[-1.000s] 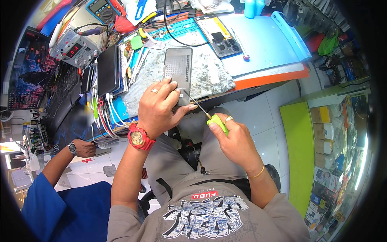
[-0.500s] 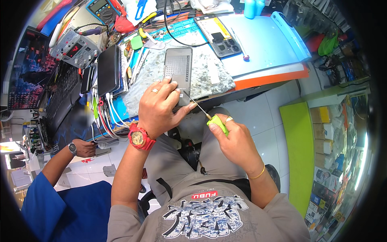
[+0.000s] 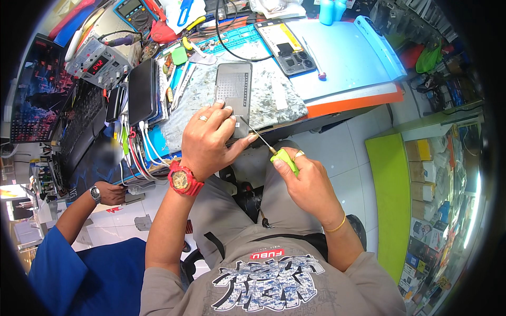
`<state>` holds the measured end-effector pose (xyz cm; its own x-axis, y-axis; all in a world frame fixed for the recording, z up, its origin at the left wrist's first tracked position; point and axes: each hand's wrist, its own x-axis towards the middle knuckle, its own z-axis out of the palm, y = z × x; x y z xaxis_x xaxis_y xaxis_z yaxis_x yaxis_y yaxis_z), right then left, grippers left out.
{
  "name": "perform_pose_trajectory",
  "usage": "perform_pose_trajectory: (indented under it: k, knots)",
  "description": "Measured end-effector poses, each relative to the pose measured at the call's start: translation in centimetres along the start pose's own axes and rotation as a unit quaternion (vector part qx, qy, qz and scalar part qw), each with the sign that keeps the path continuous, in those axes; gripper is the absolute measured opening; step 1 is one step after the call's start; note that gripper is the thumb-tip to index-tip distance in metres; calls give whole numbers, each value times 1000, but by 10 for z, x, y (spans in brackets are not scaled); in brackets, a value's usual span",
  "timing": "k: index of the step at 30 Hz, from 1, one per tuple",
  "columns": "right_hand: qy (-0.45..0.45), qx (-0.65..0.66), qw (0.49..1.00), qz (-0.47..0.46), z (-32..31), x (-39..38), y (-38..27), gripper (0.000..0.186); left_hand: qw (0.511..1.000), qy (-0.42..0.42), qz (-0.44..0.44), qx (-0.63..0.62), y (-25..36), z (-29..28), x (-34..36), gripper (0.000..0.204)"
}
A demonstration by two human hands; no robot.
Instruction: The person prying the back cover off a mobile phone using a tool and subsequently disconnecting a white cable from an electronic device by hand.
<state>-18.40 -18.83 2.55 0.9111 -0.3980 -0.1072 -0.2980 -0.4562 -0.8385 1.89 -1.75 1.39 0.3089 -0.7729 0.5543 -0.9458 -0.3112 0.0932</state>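
A flat, phone-shaped grey panel (image 3: 232, 84), with rows of small dots on its face, lies on a stained grey mat (image 3: 195, 105) near the table's front edge. Over its near end, my left hand (image 3: 210, 141) is closed, fingertips pressing its face and thumb stretched toward its near right corner. My right hand (image 3: 305, 181) grips a tool by its bright green handle (image 3: 285, 160). The tool's thin metal shaft slants up and left past my left thumb. Its tip is at the panel's near right side; whether it touches the face or the edge I cannot tell.
An opened phone body (image 3: 284, 47) and a thin screwdriver (image 3: 317, 66) lie beyond the panel, near a blue sheet (image 3: 342, 63). A black phone (image 3: 142, 92), cables (image 3: 142, 150) and a power supply (image 3: 100, 63) crowd the left. Another person's hand (image 3: 112, 193) is at lower left.
Both hands, the panel and the tool stay almost where they were. Only the power supply's lit display reads differently.
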Motion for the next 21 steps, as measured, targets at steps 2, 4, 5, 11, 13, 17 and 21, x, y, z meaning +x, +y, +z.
perform_pose_trajectory:
  k: [2, 4, 5, 11, 13, 17, 21]
  knots:
    - [-4, 2, 1000, 5, 0, 1, -1, 48, 1000, 0, -1, 1, 0, 1, -1, 46]
    - [-7, 3, 1000, 9, -1, 1, -1, 48, 1000, 0, -2, 2, 0, 1, -1, 46]
    - [-7, 2, 1000, 10, -1, 1, -1, 48, 1000, 0, -2, 1, 0, 0, -1, 46]
    - [-2, 7, 1000, 5, 0, 1, -1, 48, 1000, 0, -2, -1, 0, 0, 0, 46]
    - [-3, 8, 1000, 3, -1, 1, -3, 47, 1000, 0, -2, -2, 0, 0, -1, 46]
    - [-3, 8, 1000, 4, -1, 3, -3, 44, 1000, -1, -2, -2, -1, 1, -1, 46]
    - [-2, 10, 1000, 11, 0, 3, -3, 42, 1000, -2, -4, -3, -1, 2, -2, 45]
